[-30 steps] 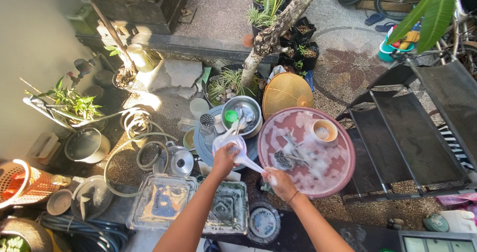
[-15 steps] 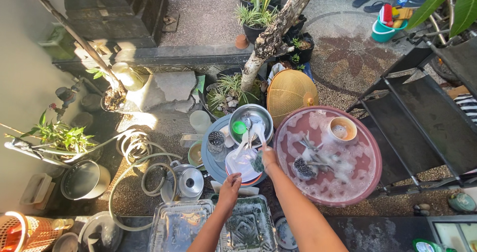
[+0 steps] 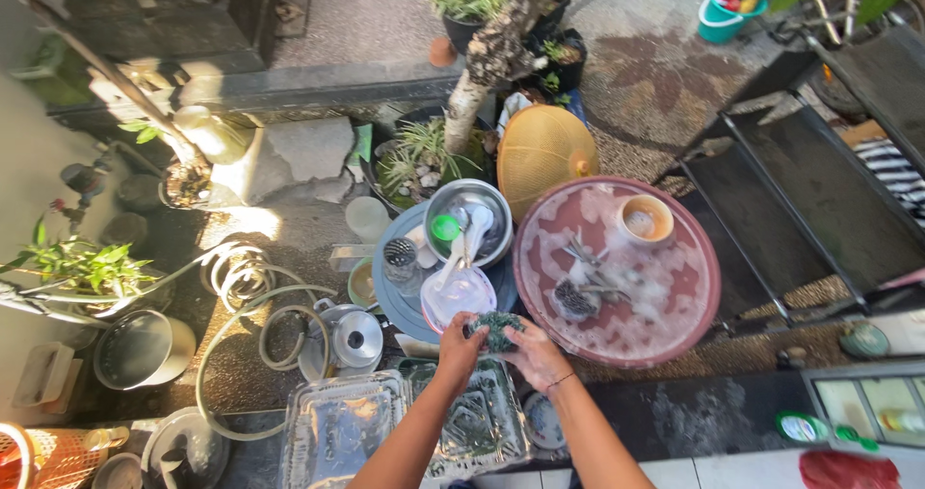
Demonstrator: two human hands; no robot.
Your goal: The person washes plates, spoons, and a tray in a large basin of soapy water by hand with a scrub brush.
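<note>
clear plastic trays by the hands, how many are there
2. One clear plastic tray lies at the bottom, left of the person's arms; the second tray lies beside it, partly under the left hand and forearm. Others may be hidden below the frame.

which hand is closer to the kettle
Left. The left hand is just right of the kettle, gripping the green scrubber. The right hand is on the scrubber's far side, farther from the kettle and nearer the red basin.

You have two hands, left (image 3: 460,340) and right (image 3: 533,351), one scrubber (image 3: 497,328), two basins (image 3: 617,269), two clear trays (image 3: 342,426), and one kettle (image 3: 353,335).
</note>
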